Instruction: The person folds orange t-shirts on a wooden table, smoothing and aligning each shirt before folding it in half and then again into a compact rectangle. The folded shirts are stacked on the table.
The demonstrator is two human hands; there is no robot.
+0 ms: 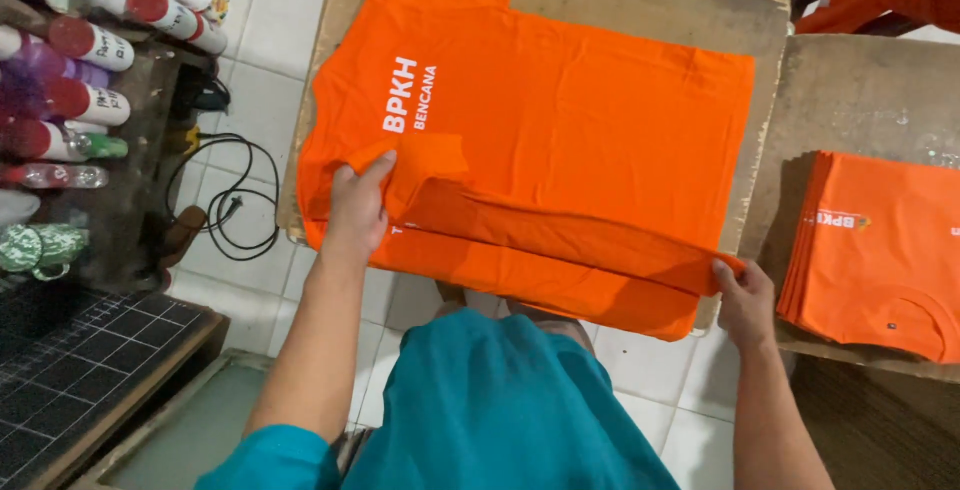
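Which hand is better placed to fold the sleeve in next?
Left, probably. The left hand already pinches the shirt at its sleeve; the right hand holds the far hem corner.

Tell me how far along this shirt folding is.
Done: a stack of folded orange shirts sits on the table to the right. In hand: an orange T-shirt lies on the wooden board; its near edge is folded over, the left hand pinching the fold near the white print and the right hand holding the hem corner. Left: the far sleeve and body lie unfolded.
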